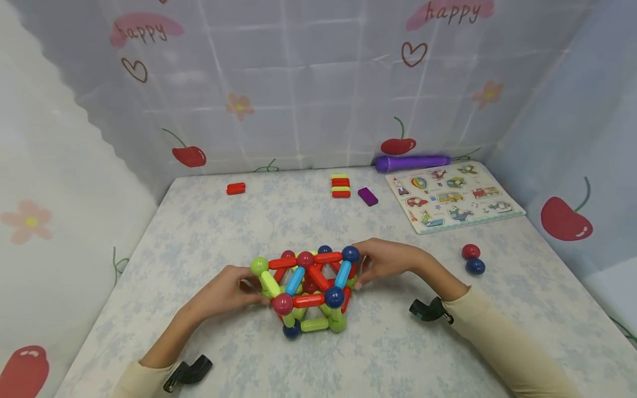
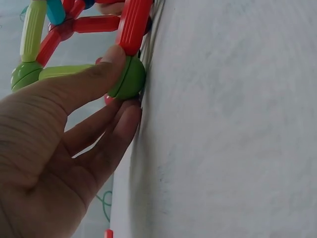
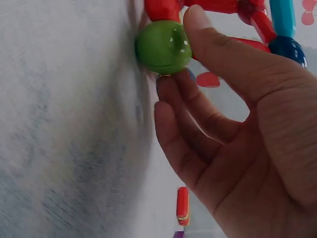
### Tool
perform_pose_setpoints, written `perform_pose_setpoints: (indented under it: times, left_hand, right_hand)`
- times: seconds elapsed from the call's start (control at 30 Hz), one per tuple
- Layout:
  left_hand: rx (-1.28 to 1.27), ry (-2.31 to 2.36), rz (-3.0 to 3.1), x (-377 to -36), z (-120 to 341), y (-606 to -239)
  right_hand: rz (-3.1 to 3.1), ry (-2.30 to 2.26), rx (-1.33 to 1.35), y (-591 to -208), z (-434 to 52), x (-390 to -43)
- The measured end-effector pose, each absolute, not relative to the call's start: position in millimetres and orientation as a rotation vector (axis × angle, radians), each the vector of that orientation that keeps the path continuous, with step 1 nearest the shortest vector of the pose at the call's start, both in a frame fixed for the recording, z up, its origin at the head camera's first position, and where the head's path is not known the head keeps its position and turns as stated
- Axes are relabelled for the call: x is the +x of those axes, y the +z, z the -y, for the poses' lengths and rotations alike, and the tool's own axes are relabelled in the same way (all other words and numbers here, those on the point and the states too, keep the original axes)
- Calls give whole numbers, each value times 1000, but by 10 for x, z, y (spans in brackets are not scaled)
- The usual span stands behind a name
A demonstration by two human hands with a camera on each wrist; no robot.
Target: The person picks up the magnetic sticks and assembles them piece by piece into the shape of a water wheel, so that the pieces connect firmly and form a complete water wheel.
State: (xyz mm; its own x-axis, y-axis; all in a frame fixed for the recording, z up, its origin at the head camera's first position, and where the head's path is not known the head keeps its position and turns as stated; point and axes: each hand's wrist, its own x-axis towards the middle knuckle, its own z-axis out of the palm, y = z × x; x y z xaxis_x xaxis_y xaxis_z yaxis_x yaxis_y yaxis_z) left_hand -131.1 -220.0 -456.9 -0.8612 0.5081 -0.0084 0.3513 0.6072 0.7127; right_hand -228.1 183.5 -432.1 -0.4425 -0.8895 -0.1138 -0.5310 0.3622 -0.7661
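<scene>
A frame of coloured magnetic rods and balls [image 1: 308,287] stands on the pale floral tabletop [image 1: 398,354], with red, green and blue rods joined by balls. My left hand [image 1: 256,296] grips its left side. In the left wrist view the thumb [image 2: 89,82] and fingers pinch a green ball [image 2: 130,79] at the base, against the table. My right hand [image 1: 359,276] holds the right side. There the thumb [image 3: 218,54] presses another green ball [image 3: 163,47], and the other fingers curl beside and under it.
At the back lie a red block [image 1: 236,188], a small stack of red and yellow rods [image 1: 340,186], a purple block [image 1: 367,196], a purple cylinder [image 1: 412,162] and a picture puzzle board [image 1: 453,196]. Loose red [image 1: 470,251] and blue [image 1: 475,266] balls sit right. Curtains enclose the table.
</scene>
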Motion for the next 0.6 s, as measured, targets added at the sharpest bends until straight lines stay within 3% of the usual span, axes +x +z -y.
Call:
perform_pose_setpoints:
  times: [0.6]
  left_hand:
    - [757, 1036, -2585, -2021, 2079, -4464]
  right_hand:
    - [-2333, -862, -1087, -4404, -1983, -2449]
